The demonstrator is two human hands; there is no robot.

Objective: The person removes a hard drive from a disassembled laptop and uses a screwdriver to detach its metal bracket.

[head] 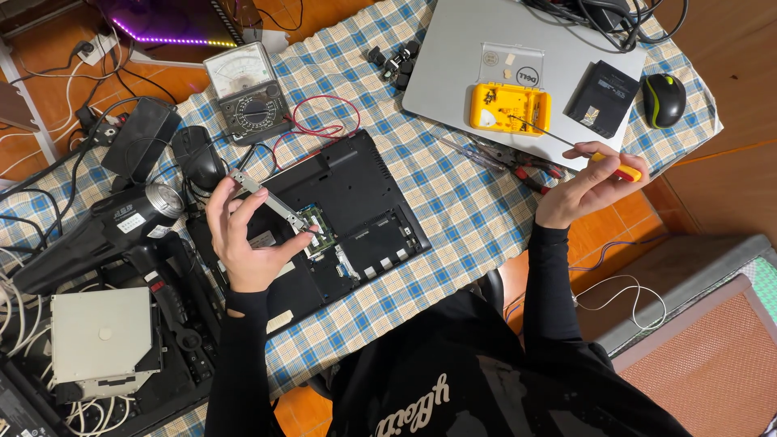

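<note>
The left hand [243, 243] pinches a thin metal bracket [273, 202] over the opened black laptop [356, 202]. The right hand [584, 190], far right, grips a yellow-handled screwdriver [599, 156].

left hand [243, 239] raised palm-up, fingers curled in a pinch, right hand [584, 188] out to the side, fingers closed tight, both forearms in black sleeves

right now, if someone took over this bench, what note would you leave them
Left hand: fingers hold a slim metal bracket above the black laptop, which lies with its bottom cover off and inner bays exposed.
Right hand: grips a yellow-handled screwdriver, tip over the yellow bit case on the closed silver laptop.
Done: bracket is out.
Left: the open laptop is not closed up.
</note>
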